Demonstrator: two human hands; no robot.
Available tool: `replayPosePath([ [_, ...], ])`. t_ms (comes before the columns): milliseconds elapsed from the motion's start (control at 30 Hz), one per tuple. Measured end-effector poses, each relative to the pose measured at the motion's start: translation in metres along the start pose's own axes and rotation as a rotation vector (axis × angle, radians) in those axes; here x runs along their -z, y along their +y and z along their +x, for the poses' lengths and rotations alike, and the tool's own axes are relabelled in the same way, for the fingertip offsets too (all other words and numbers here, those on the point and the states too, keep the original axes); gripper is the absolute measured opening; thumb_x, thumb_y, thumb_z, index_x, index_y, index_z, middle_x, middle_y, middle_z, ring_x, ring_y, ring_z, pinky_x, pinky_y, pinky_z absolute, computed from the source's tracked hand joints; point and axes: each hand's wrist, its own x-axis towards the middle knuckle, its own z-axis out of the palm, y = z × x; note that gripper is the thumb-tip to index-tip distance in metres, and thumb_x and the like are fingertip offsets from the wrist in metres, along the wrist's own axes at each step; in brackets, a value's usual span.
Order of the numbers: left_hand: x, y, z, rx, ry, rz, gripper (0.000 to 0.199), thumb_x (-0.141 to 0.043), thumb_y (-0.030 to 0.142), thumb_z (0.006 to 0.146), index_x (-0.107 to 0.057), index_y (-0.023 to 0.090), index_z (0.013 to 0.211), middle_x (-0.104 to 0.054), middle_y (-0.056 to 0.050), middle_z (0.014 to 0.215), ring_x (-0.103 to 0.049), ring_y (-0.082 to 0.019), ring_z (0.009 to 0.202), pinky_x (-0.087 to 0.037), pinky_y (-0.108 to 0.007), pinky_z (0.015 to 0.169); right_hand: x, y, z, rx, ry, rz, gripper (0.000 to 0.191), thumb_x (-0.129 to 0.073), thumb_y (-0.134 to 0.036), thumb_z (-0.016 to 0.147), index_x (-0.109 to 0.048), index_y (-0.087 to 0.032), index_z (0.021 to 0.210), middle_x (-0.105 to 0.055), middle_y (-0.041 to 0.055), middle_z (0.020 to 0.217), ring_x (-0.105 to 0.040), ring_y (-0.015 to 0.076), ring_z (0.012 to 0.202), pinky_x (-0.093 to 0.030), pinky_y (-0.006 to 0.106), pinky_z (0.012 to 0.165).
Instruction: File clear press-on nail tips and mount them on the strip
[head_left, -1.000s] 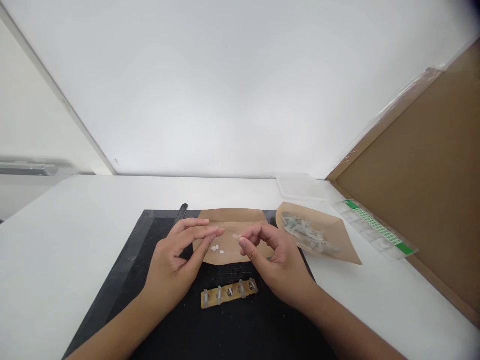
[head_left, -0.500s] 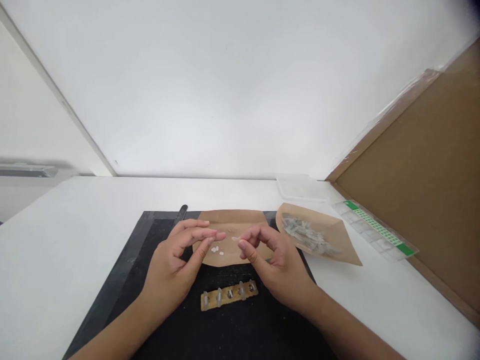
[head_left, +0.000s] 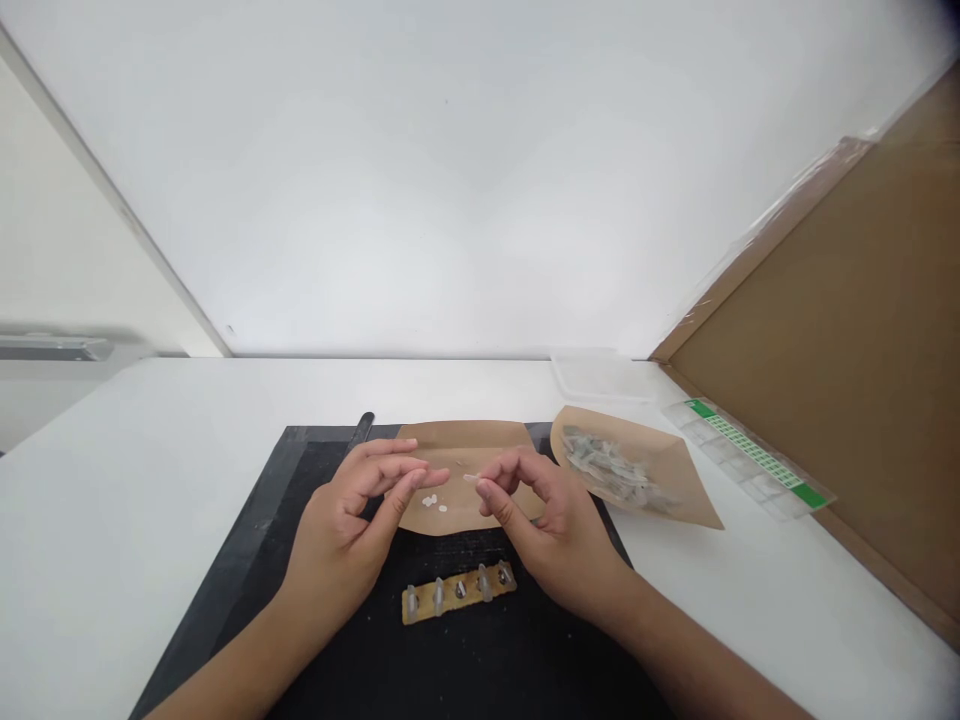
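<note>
My right hand (head_left: 536,500) pinches a small translucent white sliver (head_left: 471,477) between thumb and forefinger, above a brown paper sheet (head_left: 465,435). Facing it, my left hand (head_left: 364,500) has its fingers stretched toward the sliver, the thumb close beneath them. A small gap separates the left fingertips from the sliver. Several small white oval bits (head_left: 430,500) lie on the paper between the hands. Nearer to me, a narrow tan strip (head_left: 459,592) rests on the black mat (head_left: 450,670), with several clear upright pieces set along it.
Right of the mat, a brown paper piece (head_left: 694,485) carries a heap of translucent slivers (head_left: 607,465). Farther right is a clear case with a green-and-white label (head_left: 750,450). A clear tray (head_left: 604,375) sits at the back. A dark slim stick (head_left: 364,427) lies behind my left hand.
The left fingertips have shifted very slightly left, away from the sliver. My right hand still pinches the sliver in the same place.
</note>
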Motion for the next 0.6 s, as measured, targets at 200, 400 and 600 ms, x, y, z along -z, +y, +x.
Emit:
replayPosePath([
  [200,-0.0019,-0.0032,0.0011,-0.022,-0.045,0.042,0.028,-0.053,0.038,0.107,-0.08,0.038,0.113,-0.078,0.002,0.117,-0.064,-0.021,0.126,-0.056,-0.038,0.105,-0.0001,-0.0001,-0.0014,0.012,0.01,-0.055,0.016,-0.061,-0.034,0.103,-0.066,-0.024,0.09,-0.07,-0.003,0.081,-0.066,0.0156,0.078,-0.048,0.032,0.08],
  [400,-0.0026,-0.0023,0.0,-0.119,-0.037,0.043,0.033,-0.048,0.026,0.108,-0.071,0.035,0.129,-0.075,0.001,0.126,-0.06,-0.02,0.129,-0.052,-0.041,0.111,0.0,0.0001,-0.0002,0.033,0.028,-0.116,0.011,-0.063,-0.032,0.102,-0.068,-0.025,0.094,-0.072,-0.0021,0.084,-0.066,0.0169,0.078,-0.045,0.033,0.079],
  [600,-0.0029,0.0037,0.0,-0.287,-0.124,0.032,0.039,-0.052,0.016,0.104,-0.062,0.028,0.139,-0.072,-0.006,0.13,-0.062,-0.022,0.124,-0.052,-0.042,0.107,-0.002,0.0018,-0.0008,0.046,0.032,-0.146,0.009,-0.065,-0.031,0.101,-0.07,-0.026,0.095,-0.073,-0.0024,0.085,-0.066,0.0171,0.079,-0.043,0.034,0.079],
])
